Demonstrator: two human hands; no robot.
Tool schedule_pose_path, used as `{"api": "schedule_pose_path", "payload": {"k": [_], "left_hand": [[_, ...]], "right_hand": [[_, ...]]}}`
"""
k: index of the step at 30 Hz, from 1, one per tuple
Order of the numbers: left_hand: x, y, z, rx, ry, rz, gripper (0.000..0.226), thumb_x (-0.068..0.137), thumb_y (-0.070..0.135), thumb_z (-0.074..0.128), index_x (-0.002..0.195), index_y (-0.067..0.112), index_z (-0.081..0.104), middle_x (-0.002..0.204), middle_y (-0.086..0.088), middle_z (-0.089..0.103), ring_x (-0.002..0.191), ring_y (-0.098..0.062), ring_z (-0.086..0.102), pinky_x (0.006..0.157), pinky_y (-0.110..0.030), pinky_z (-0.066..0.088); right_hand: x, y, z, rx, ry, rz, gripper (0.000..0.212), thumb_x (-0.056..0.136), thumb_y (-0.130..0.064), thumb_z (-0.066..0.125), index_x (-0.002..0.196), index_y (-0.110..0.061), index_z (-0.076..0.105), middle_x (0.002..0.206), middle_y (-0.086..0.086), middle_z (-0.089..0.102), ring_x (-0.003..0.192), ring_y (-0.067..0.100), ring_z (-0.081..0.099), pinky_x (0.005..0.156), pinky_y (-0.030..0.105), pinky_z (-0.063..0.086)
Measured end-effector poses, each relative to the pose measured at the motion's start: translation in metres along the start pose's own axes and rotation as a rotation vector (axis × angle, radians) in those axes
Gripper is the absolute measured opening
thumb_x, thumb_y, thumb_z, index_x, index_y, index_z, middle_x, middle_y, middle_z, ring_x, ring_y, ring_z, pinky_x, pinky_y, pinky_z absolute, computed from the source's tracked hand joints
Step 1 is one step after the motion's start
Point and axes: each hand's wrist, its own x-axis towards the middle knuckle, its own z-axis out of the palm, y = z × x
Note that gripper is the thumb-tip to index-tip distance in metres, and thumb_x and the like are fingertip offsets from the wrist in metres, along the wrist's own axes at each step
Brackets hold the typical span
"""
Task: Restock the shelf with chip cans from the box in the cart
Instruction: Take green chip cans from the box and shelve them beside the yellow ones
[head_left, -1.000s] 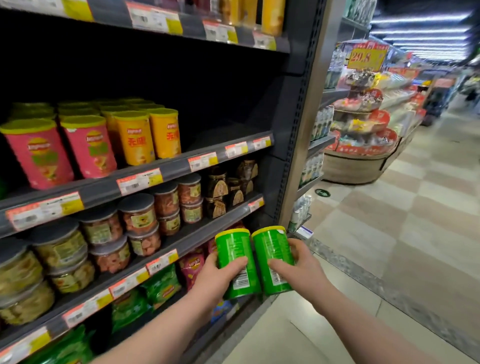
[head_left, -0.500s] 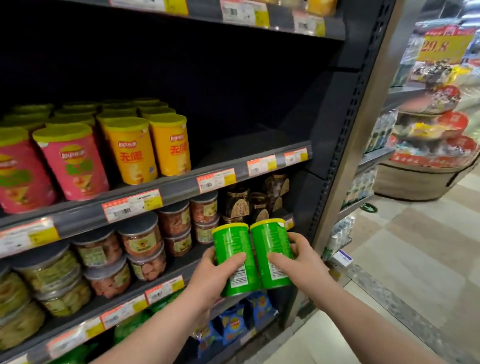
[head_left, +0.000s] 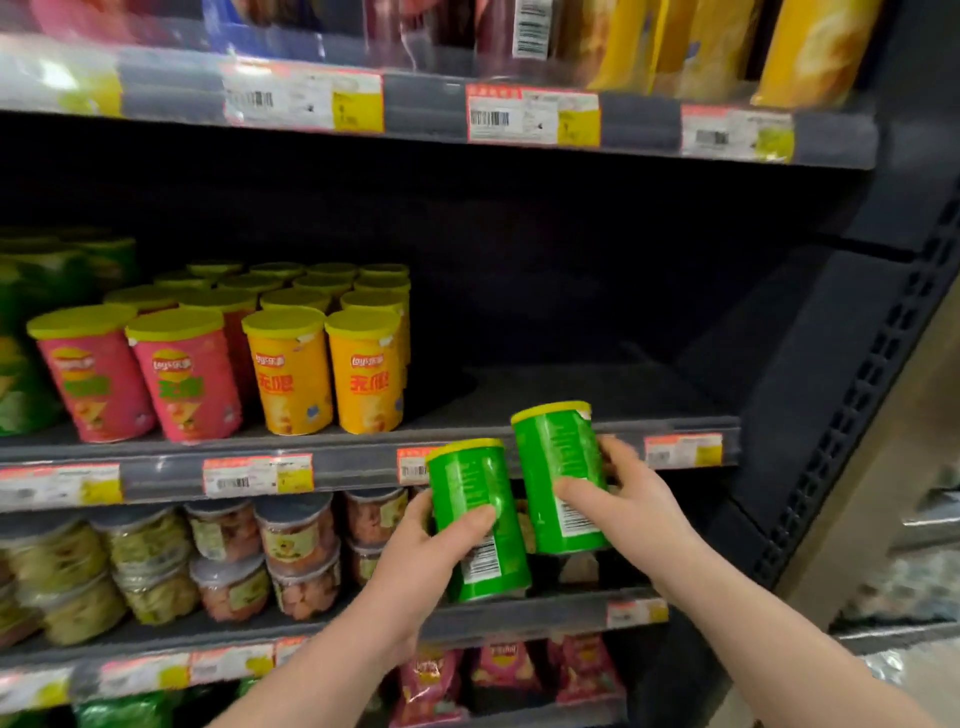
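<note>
Evidently midway: left hand (head_left: 415, 564) grips one green can (head_left: 475, 514), right hand (head_left: 631, 501) another can (head_left: 556, 467), both unplaced before the bare shelf (head_left: 654, 389) right of the orange cans (head_left: 327, 374).

Both forearms (head_left: 311, 670) bare — so too the left hand (head_left: 415, 564) and right hand (head_left: 631, 506).

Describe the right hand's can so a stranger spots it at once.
Find the shelf holding orange cans. Before its bare right end, two green ones are held. Yours is the right can, in the right hand, higher than the left can.
</note>
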Motion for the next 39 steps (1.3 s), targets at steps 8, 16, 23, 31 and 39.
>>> {"api": "schedule_pose_path", "payload": {"k": [8, 16, 23, 31, 39], "left_hand": [[0.005, 0.014, 0.000, -0.021, 0.175, 0.062, 0.024, 0.086, 0.025, 0.065, 0.101, 0.036, 0.050, 0.096, 0.013, 0.065, 0.080, 0.001, 0.061, 0.058, -0.014, 0.042], [0.014, 0.026, -0.028, 0.009, 0.215, 0.064, 0.046, 0.078, 0.028, 0.072, 0.119, 0.031, 0.052, 0.106, 0.005, 0.069, 0.094, -0.015, 0.068, 0.084, -0.035, 0.052], [0.027, 0.032, -0.051, 0.000, 0.152, 0.071, 0.046, 0.073, 0.033, 0.080, 0.109, 0.039, 0.051, 0.105, 0.008, 0.069, 0.093, -0.011, 0.068, 0.076, -0.028, 0.052], [0.039, 0.031, -0.076, 0.028, 0.038, 0.066, 0.069, 0.056, 0.035, 0.079, 0.119, 0.031, 0.053, 0.098, 0.006, 0.074, 0.090, -0.014, 0.071, 0.084, -0.039, 0.055], [0.042, 0.031, -0.086, 0.031, 0.000, 0.075, 0.080, 0.037, 0.043, 0.082, 0.112, 0.031, 0.055, 0.096, 0.005, 0.074, 0.091, -0.018, 0.071, 0.089, -0.044, 0.053]], "right_hand": [[0.065, -0.038, 0.005, -0.018, -0.041, -0.120, 0.087, 0.054, -0.059, 0.070, 0.133, -0.033, 0.044, 0.121, 0.000, 0.059, 0.106, 0.021, 0.060, 0.095, 0.044, 0.049], [0.112, -0.066, 0.039, 0.021, -0.022, -0.181, 0.064, 0.081, -0.022, 0.070, 0.136, -0.017, 0.039, 0.114, 0.005, 0.057, 0.095, 0.018, 0.054, 0.079, 0.027, 0.042], [0.150, -0.072, 0.074, -0.029, 0.017, -0.116, 0.084, 0.078, -0.017, 0.074, 0.144, -0.015, 0.022, 0.128, 0.010, 0.055, 0.110, 0.025, 0.056, 0.086, 0.028, 0.043], [0.174, -0.078, 0.105, -0.292, 0.075, -0.087, 0.085, 0.068, -0.037, 0.082, 0.131, -0.007, 0.032, 0.132, 0.015, 0.046, 0.121, 0.031, 0.049, 0.097, 0.035, 0.042], [0.185, -0.072, 0.096, -0.223, -0.063, -0.111, 0.068, 0.080, -0.010, 0.068, 0.136, -0.009, 0.030, 0.127, 0.012, 0.052, 0.117, 0.025, 0.051, 0.090, 0.027, 0.040]]}}
